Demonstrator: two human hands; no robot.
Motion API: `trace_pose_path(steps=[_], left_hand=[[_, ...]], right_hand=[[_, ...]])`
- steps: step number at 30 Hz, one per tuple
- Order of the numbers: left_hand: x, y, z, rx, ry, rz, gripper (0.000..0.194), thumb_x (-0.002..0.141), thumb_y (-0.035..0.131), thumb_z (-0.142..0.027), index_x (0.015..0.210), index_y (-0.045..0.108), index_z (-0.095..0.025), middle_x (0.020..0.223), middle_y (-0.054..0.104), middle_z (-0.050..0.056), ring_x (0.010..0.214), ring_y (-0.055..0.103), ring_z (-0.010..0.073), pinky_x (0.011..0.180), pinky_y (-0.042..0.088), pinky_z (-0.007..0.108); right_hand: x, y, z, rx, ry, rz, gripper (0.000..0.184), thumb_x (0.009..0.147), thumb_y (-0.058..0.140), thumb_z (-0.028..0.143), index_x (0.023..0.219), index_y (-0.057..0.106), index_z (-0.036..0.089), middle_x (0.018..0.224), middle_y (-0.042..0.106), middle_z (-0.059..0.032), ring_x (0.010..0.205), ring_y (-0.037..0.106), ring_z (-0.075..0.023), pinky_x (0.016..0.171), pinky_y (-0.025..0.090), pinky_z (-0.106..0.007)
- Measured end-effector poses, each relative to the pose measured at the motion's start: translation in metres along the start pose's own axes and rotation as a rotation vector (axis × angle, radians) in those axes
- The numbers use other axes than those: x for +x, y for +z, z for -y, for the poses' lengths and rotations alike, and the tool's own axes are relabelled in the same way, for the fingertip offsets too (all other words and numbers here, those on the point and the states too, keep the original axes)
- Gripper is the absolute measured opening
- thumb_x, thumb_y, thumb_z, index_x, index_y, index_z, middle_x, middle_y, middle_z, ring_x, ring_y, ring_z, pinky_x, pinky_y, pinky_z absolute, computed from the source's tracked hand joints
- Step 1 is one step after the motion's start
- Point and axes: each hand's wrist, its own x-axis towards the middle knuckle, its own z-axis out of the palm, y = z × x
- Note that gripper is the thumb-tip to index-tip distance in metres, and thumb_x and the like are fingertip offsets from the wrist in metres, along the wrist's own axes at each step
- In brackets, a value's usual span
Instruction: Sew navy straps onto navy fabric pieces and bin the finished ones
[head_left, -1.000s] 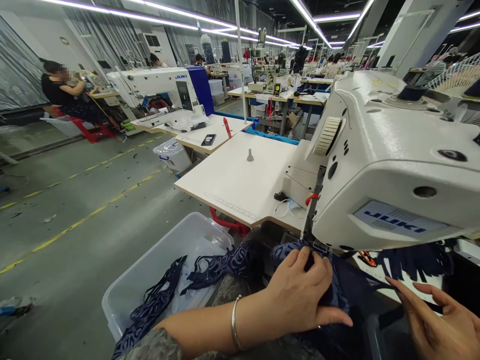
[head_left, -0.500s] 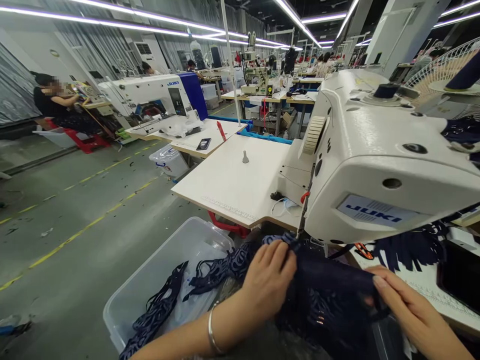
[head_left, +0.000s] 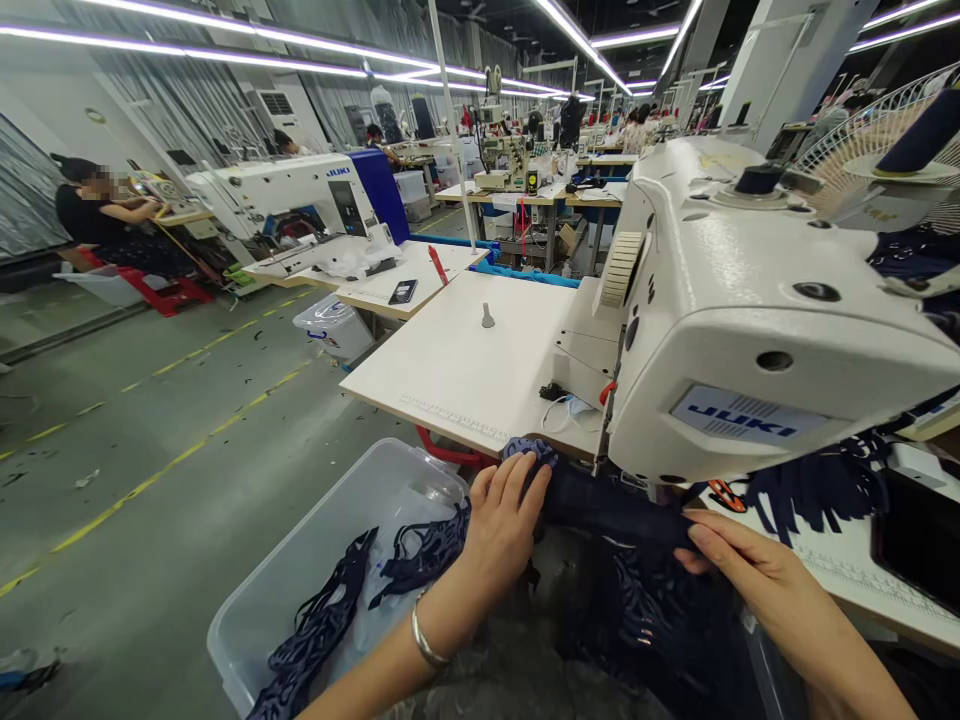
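Navy cloth [head_left: 600,505] stretched in front of the sewing machine [head_left: 750,320], apparently unfinished; the left hand [head_left: 501,520] clutched its left part, the right hand [head_left: 739,555] pinched its right end. Patterned pieces [head_left: 322,615] in the plastic bin [head_left: 270,575] were perhaps already sewn.

1 s ago my L hand [head_left: 499,525] was right by the needle end of the sewing machine [head_left: 750,300]; now it's further L, fingers curled over the patterned part of the navy cloth [head_left: 615,515], near the table [head_left: 450,350] edge. R hand [head_left: 739,550] came in from far R; fingers were spread, now pinching the plain dark band. Band's now stretched btwn hands. Cam swung R a bit: more of thread cone [head_left: 919,130] & phone [head_left: 919,545] showing.
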Motion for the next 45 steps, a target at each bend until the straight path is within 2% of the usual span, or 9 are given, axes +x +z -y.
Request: trace_pose_path(steps=[3, 7, 10, 12, 14, 21, 26, 31, 45], left_hand=[[0.002, 0.009, 0.007, 0.032, -0.022, -0.012, 0.052, 0.083, 0.038, 0.002, 0.129, 0.054, -0.017, 0.129, 0.059, 0.012, 0.123, 0.051, 0.0221, 0.102, 0.031, 0.040], [0.007, 0.019, 0.008, 0.087, -0.042, 0.068, 0.051, 0.088, 0.035, 0.000, 0.136, 0.048, -0.011, 0.135, 0.055, 0.014, 0.126, 0.050, 0.0221, 0.104, 0.033, 0.039], [0.010, 0.016, -0.005, 0.034, 0.201, 0.125, 0.047, 0.094, 0.037, -0.008, 0.141, 0.042, -0.012, 0.146, 0.044, 0.013, 0.136, 0.038, 0.0208, 0.109, 0.032, 0.035], [0.014, 0.010, -0.016, -0.014, 0.425, 0.153, 0.044, 0.098, 0.039, -0.015, 0.142, 0.042, -0.018, 0.150, 0.039, 0.008, 0.140, 0.032, 0.0183, 0.113, 0.028, 0.034], [0.018, 0.002, -0.024, -0.047, 0.521, 0.184, 0.041, 0.100, 0.042, -0.018, 0.141, 0.043, -0.021, 0.151, 0.038, 0.005, 0.140, 0.033, 0.0160, 0.114, 0.028, 0.032], [0.029, -0.008, -0.025, -0.138, 0.465, 0.235, 0.042, 0.102, 0.040, -0.018, 0.142, 0.041, -0.029, 0.146, 0.045, -0.002, 0.135, 0.039, 0.0145, 0.110, 0.034, 0.032], [0.026, -0.006, -0.023, -0.135, 0.423, 0.242, 0.042, 0.102, 0.040, -0.019, 0.142, 0.042, -0.032, 0.145, 0.046, -0.001, 0.136, 0.037, 0.0172, 0.109, 0.032, 0.036], [0.022, -0.004, -0.021, -0.122, 0.413, 0.234, 0.042, 0.102, 0.036, -0.016, 0.141, 0.044, -0.028, 0.151, 0.038, 0.000, 0.142, 0.027, 0.0170, 0.112, 0.027, 0.035], [0.018, 0.002, -0.034, -0.101, 0.357, 0.170, 0.040, 0.102, 0.038, -0.018, 0.140, 0.046, -0.027, 0.147, 0.044, -0.001, 0.140, 0.031, 0.0164, 0.111, 0.022, 0.035]], right_hand=[[0.002, 0.013, 0.003, -0.008, -0.107, -0.086, 0.039, 0.075, 0.069, 0.054, 0.100, 0.075, 0.024, 0.111, 0.070, -0.0064, 0.098, 0.068, -0.0256, 0.082, 0.058, -0.033], [0.009, 0.035, 0.009, 0.029, -0.176, -0.118, 0.041, 0.083, 0.064, 0.050, 0.113, 0.061, 0.021, 0.083, 0.067, -0.0032, 0.073, 0.067, -0.0182, 0.068, 0.058, -0.030], [0.015, 0.042, 0.012, 0.004, -0.165, -0.052, 0.038, 0.084, 0.062, 0.051, 0.106, 0.056, 0.021, 0.076, 0.064, -0.0016, 0.062, 0.064, -0.0175, 0.058, 0.057, -0.030], [0.018, 0.040, 0.013, -0.047, -0.156, -0.041, 0.037, 0.084, 0.061, 0.053, 0.102, 0.057, 0.021, 0.082, 0.065, -0.0038, 0.073, 0.067, -0.0205, 0.060, 0.057, -0.030], [0.020, 0.033, 0.014, -0.079, -0.181, -0.014, 0.034, 0.084, 0.060, 0.053, 0.099, 0.059, 0.022, 0.089, 0.068, -0.0058, 0.089, 0.067, -0.0232, 0.072, 0.057, -0.032], [0.024, 0.007, 0.005, -0.306, -0.231, 0.052, 0.032, 0.086, 0.058, 0.052, 0.101, 0.061, 0.024, 0.103, 0.070, -0.0061, 0.102, 0.065, -0.0254, 0.091, 0.050, -0.039], [0.021, 0.018, 0.002, -0.389, -0.367, -0.043, 0.025, 0.091, 0.052, 0.047, 0.097, 0.060, 0.024, 0.101, 0.066, -0.0052, 0.101, 0.061, -0.0239, 0.091, 0.047, -0.039], [0.025, 0.032, 0.000, -0.423, -0.529, -0.095, 0.028, 0.095, 0.047, 0.041, 0.114, 0.062, 0.027, 0.114, 0.058, -0.0076, 0.110, 0.054, -0.0239, 0.096, 0.042, -0.041], [0.037, 0.029, -0.001, -0.638, -0.812, -0.207, 0.026, 0.096, 0.046, 0.035, 0.102, 0.068, 0.025, 0.097, 0.058, -0.0096, 0.101, 0.050, -0.0300, 0.094, 0.036, -0.050]])
